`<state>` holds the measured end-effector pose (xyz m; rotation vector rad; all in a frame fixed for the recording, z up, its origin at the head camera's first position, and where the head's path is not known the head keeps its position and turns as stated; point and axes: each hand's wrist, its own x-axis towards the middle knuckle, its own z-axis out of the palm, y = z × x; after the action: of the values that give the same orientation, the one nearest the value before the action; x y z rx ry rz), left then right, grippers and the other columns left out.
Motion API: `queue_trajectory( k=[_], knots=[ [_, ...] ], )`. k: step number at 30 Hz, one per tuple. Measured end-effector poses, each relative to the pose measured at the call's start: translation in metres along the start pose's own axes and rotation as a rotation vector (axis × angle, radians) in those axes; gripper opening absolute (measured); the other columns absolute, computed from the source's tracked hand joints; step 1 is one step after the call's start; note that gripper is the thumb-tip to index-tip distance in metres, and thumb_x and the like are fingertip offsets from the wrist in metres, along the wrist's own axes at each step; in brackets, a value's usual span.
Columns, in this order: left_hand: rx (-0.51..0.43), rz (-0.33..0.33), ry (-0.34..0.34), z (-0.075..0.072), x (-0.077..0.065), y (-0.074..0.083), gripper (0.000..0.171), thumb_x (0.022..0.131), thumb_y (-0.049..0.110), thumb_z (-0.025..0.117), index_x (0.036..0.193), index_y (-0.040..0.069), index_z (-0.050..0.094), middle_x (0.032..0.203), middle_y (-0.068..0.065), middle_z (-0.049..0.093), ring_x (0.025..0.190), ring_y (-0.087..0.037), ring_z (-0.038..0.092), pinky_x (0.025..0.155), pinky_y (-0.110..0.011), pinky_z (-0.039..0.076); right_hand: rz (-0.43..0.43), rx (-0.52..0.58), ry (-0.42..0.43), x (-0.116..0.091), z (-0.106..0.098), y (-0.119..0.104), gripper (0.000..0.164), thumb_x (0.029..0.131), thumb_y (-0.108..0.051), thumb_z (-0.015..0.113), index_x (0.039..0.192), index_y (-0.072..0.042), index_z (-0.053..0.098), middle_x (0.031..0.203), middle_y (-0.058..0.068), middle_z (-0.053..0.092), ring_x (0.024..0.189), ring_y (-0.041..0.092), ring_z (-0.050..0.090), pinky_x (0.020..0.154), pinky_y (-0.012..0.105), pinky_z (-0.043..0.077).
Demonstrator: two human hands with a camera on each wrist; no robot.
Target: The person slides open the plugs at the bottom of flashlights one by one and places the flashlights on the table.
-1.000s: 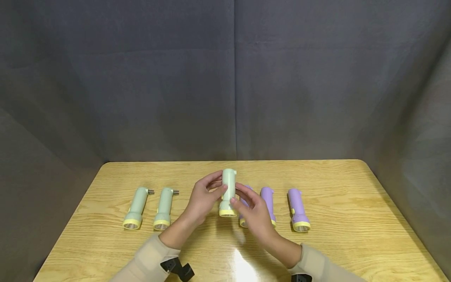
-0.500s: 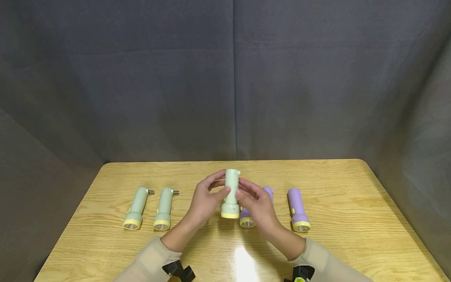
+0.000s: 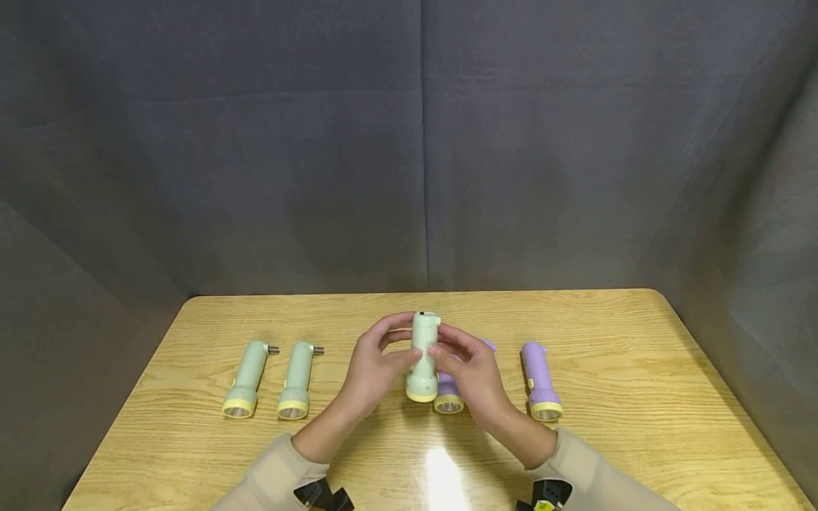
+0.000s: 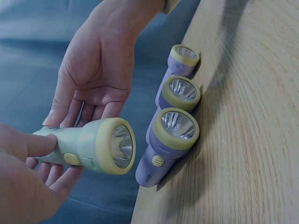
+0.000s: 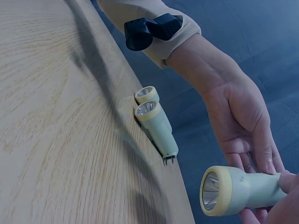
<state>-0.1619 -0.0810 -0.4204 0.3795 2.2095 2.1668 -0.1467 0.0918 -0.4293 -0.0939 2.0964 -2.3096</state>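
Head view: pinches pale-green, yellow-rimmed cylindrical flashlight (image 3: 424, 370) in thumbs and fingers of left hand (image 3: 375, 365) and right hand (image 3: 476, 372), above wood-grain table (image 3: 639, 411), left of yellow-rimmed purple flashlights (image 3: 540, 375); now tilts tail end (image 3: 427, 319), newly exposing dark spot (image 3: 422, 313), seemingly mid-turn
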Motion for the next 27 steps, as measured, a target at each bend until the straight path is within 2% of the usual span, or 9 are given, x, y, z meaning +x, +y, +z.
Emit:
queue_trajectory(
  k=[8, 18, 25, 27],
  knots=[
    [-0.002, 0.027, -0.015, 0.0005, -0.0012, 0.0029, 0.054, 0.087, -0.012, 0.072, 0.137, 0.005, 0.059, 0.136, -0.010, 0.058, 0.122, -0.029, 0.059, 0.093, -0.031, 0.057, -0.046, -0.096, 0.040, 0.0026, -0.0010, -0.0008, 0.039, 0.092, 0.002, 0.072, 0.131, 0.003, 0.064, 0.121, 0.016, 0.068, 0.112, 0.023, 0.061, 0.095, 0.025, 0.051],
    [0.006, 0.083, -0.033, 0.0004, -0.0018, 0.0023, 0.054, 0.086, -0.015, 0.072, 0.135, 0.003, 0.059, 0.133, -0.013, 0.059, 0.120, -0.031, 0.059, 0.093, -0.032, 0.057, -0.149, -0.150, 0.019, 0.0025, -0.0041, -0.0013, 0.037, 0.090, 0.001, 0.075, 0.126, 0.003, 0.066, 0.121, 0.017, 0.069, 0.110, 0.023, 0.063, 0.098, 0.028, 0.050],
    [0.014, 0.080, -0.038, -0.0004, -0.0013, 0.0022, 0.046, 0.089, -0.010, 0.072, 0.132, 0.000, 0.061, 0.129, -0.014, 0.063, 0.118, -0.030, 0.061, 0.096, -0.033, 0.056, -0.133, -0.152, 0.016, 0.0026, -0.0063, -0.0036, 0.036, 0.089, 0.005, 0.074, 0.124, 0.004, 0.065, 0.120, 0.017, 0.068, 0.107, 0.020, 0.063, 0.096, 0.027, 0.051],
    [0.041, 0.077, -0.035, -0.0012, -0.0008, 0.0029, 0.042, 0.090, -0.006, 0.073, 0.130, 0.001, 0.063, 0.126, -0.012, 0.065, 0.117, -0.027, 0.062, 0.099, -0.034, 0.054, -0.129, -0.153, 0.012, 0.0022, -0.0068, -0.0045, 0.036, 0.088, 0.006, 0.075, 0.123, 0.004, 0.065, 0.120, 0.017, 0.068, 0.106, 0.019, 0.063, 0.098, 0.031, 0.051]
  ],
)
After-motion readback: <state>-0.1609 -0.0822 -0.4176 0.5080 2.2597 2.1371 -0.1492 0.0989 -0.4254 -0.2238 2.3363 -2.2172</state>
